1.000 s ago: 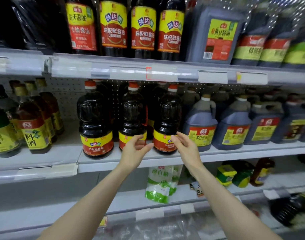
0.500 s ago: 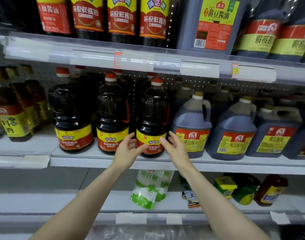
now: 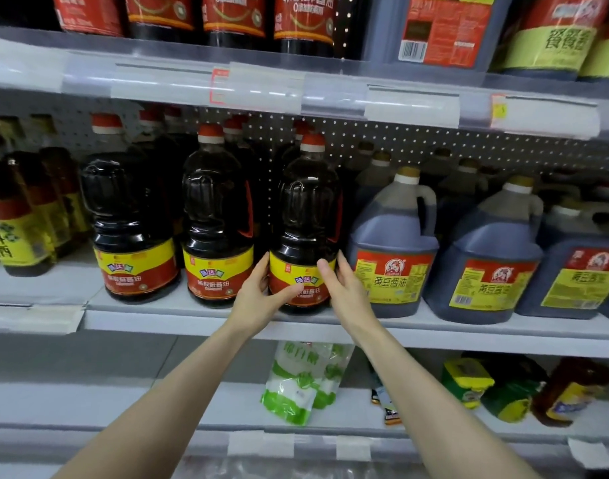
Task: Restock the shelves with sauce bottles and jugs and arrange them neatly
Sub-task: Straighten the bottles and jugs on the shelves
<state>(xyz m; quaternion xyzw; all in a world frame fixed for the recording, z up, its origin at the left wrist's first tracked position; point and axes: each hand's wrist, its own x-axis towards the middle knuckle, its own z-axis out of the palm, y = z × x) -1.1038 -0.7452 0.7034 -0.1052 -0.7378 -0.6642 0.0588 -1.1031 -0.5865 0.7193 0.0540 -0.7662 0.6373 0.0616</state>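
Observation:
A dark soy sauce bottle (image 3: 308,216) with a red cap and a red-and-yellow label stands upright at the front of the middle shelf (image 3: 206,319). My left hand (image 3: 258,299) grips its lower left side, thumb across the label. On the bottle's lower right side my right hand (image 3: 344,292) holds it the same way. Two matching bottles (image 3: 216,216) (image 3: 130,219) stand to its left, with more behind. Blue-grey soy sauce jugs (image 3: 392,250) (image 3: 489,261) with handles line the shelf to the right.
Slim amber cooking-wine bottles (image 3: 23,219) stand at the far left. The shelf above (image 3: 296,88) carries more sauce bottles and jugs. Below, a green-and-white pouch (image 3: 296,382) and tipped-over small bottles (image 3: 572,388) lie on the lower shelf.
Both hands moved in from just in front of the bottle and now grip its label on either side. The view has come closer to the shelf.

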